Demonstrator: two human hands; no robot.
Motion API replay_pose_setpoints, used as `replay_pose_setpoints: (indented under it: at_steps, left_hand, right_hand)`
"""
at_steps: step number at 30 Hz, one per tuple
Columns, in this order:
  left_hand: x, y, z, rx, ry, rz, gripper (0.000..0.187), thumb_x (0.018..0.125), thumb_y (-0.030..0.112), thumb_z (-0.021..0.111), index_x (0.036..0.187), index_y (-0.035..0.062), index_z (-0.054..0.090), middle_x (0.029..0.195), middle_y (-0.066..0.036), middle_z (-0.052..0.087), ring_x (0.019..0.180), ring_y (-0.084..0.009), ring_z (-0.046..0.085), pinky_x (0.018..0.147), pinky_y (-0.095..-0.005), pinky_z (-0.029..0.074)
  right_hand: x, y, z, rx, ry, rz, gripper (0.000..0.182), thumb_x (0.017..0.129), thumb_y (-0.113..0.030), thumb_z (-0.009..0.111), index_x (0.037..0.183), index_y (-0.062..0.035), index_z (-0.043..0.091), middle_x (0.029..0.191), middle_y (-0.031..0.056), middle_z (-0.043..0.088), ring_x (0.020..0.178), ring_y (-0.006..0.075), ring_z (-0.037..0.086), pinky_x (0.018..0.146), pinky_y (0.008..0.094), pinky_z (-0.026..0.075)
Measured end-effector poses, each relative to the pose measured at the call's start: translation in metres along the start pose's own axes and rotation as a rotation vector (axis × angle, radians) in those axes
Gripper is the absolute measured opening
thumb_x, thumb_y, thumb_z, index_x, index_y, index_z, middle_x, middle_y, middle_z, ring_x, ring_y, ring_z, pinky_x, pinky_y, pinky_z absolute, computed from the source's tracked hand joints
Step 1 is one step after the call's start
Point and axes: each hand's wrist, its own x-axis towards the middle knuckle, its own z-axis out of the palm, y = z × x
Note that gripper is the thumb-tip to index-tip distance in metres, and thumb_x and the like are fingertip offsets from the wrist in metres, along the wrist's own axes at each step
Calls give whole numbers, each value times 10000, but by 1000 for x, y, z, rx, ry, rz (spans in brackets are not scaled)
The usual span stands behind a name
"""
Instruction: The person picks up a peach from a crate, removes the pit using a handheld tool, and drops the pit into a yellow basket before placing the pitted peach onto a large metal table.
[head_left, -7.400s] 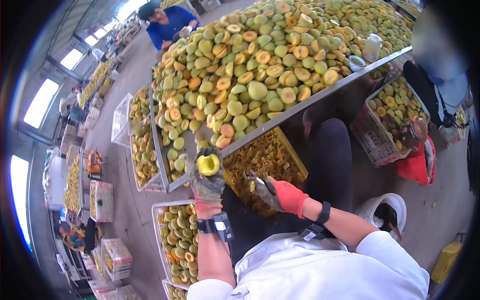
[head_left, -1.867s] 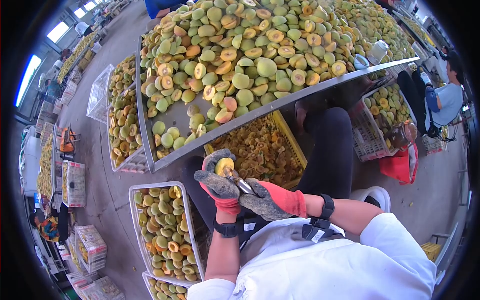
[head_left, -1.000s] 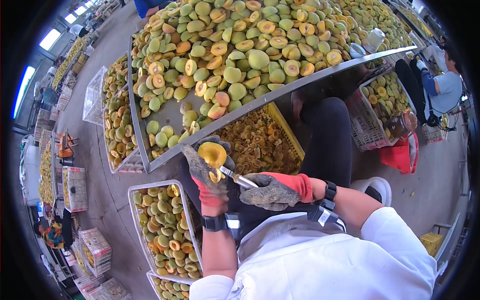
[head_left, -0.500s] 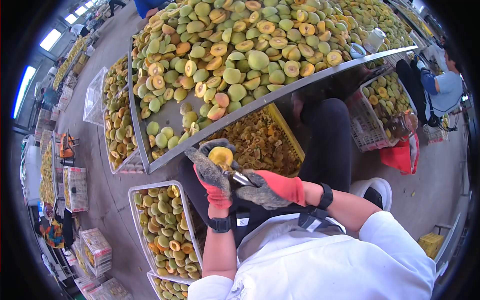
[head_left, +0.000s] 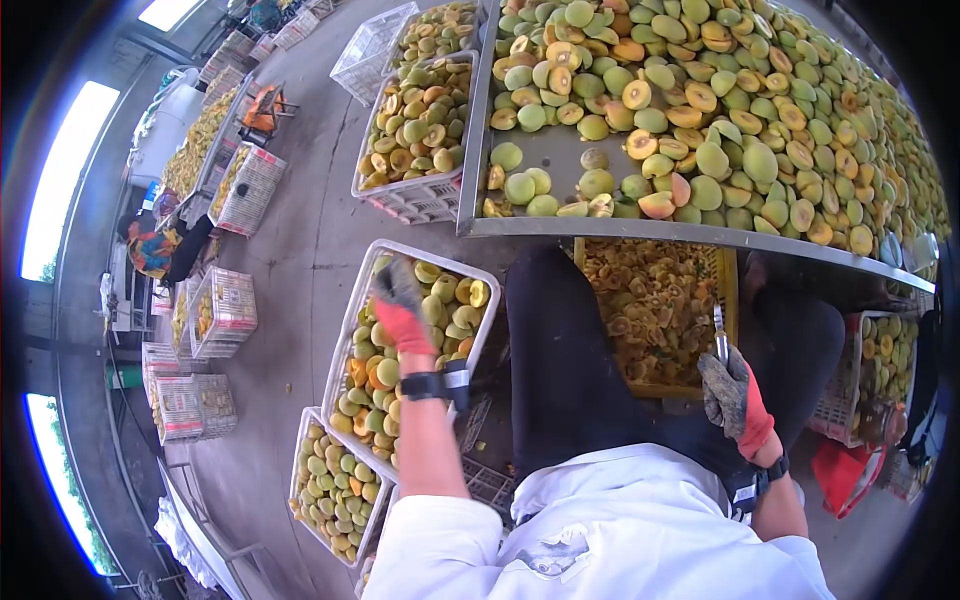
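Note:
My left hand [head_left: 402, 308], in a red and grey work glove, is over a white crate [head_left: 345, 345] of halved peaches [head_left: 387, 372] at my left side. Motion smears its fingers, and I cannot tell whether they hold anything. On the right, above my thigh, my gloved right hand [head_left: 735, 402] is closed round a small metal pitting tool [head_left: 721, 338], its tip pointing up and away from me. Between my knees, under the table edge, stands a yellow crate [head_left: 733, 300] of brownish fruit scraps [head_left: 650, 310].
A metal table [head_left: 560, 158] heaped with halved fruit spans the front, its raised rim above my knees. Another full crate [head_left: 420, 195] stands at its left corner, and one more [head_left: 300, 470] sits behind the near crate. A red bag [head_left: 845, 475] lies at right.
My left hand has left my right hand and swung left over the crate; the peach half it held no longer shows. The right hand has moved right with the tool. My view has turned left.

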Motion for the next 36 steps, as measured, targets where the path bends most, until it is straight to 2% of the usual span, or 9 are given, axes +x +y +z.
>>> replay_pose_setpoints:
  at_steps: [4, 8, 12, 14, 19, 23, 24, 31, 36]
  left_hand:
    - [40, -114, -79, 332, 136, 1, 275, 918, 284, 547, 1008, 26, 580, 905, -25, 602, 792, -115, 532, 715, -267, 457]
    - [46, -203, -159, -505, -195, -832, 526, 930, 477, 427, 1213, 44, 527, 1085, -46, 578, 968, -159, 546, 857, -326, 457]
    - [51, -142, -107, 57, -286, -258, 535, 956, 415, 382, 1253, -16, 495, 1231, -112, 547, 1122, -188, 499, 983, -321, 375]
    - [41, 35, -21, -615, -498, -589, 519, 939, 395, 444, 1248, -18, 495, 1223, -132, 543, 1133, -209, 492, 999, -340, 364]
    - [68, 58, 123, -378, -490, 153, 422, 889, 194, 551, 1247, -22, 490, 1231, -148, 529, 1144, -234, 497, 978, -354, 394]
    - [47, 121, 241, 43, -882, 347, 403, 824, 91, 582, 1215, 21, 514, 1193, -166, 567, 1171, -286, 500, 1007, -373, 372]
    - [46, 118, 270, 214, -829, 714, 428, 811, 80, 586, 1230, 36, 506, 1203, -181, 556, 1181, -330, 482, 1008, -416, 369]
    - [14, 134, 375, 908, -871, 693, 835, 759, 114, 644, 1435, 132, 153, 1359, -166, 398, 1211, -353, 435, 967, -409, 404]
    - [25, 145, 362, 999, -933, 661, 841, 738, 148, 697, 1423, 121, 209, 1237, -175, 498, 1109, -352, 518, 901, -404, 451]
  right_hand:
    - [8, 4, -2, -40, 76, 65, 190, 887, -244, 604, 901, -129, 453, 549, -31, 438, 387, 72, 411, 344, 216, 317]
    - [18, 5, 4, -42, 73, 40, 172, 892, -237, 595, 948, -126, 477, 561, -27, 454, 403, 80, 433, 361, 220, 339]
    - [31, 17, -3, 340, -36, 173, 401, 934, -464, 418, 955, -98, 580, 592, -30, 514, 412, 101, 441, 394, 235, 353]
    - [39, 28, -10, 516, -154, 273, 530, 930, -540, 325, 917, -89, 604, 601, -35, 530, 406, 110, 444, 389, 240, 346]
    - [35, 20, 13, 35, 11, 23, 174, 885, -206, 612, 853, -143, 453, 620, -36, 426, 465, 58, 362, 426, 256, 324]
    - [43, 33, 7, -170, 60, -132, 167, 899, -225, 592, 877, -116, 468, 637, -37, 432, 538, 63, 344, 455, 255, 310]
    - [43, 31, 6, -163, 59, -139, 167, 899, -225, 592, 877, -116, 468, 637, -37, 432, 538, 63, 344, 455, 255, 310]
    - [35, 20, -14, 318, 15, 102, 87, 909, -177, 565, 918, -110, 511, 705, -45, 512, 570, 50, 418, 479, 227, 339]
    - [34, 26, -22, 38, 104, -232, 64, 908, -144, 565, 923, -104, 517, 717, -46, 532, 564, 46, 430, 474, 229, 345]
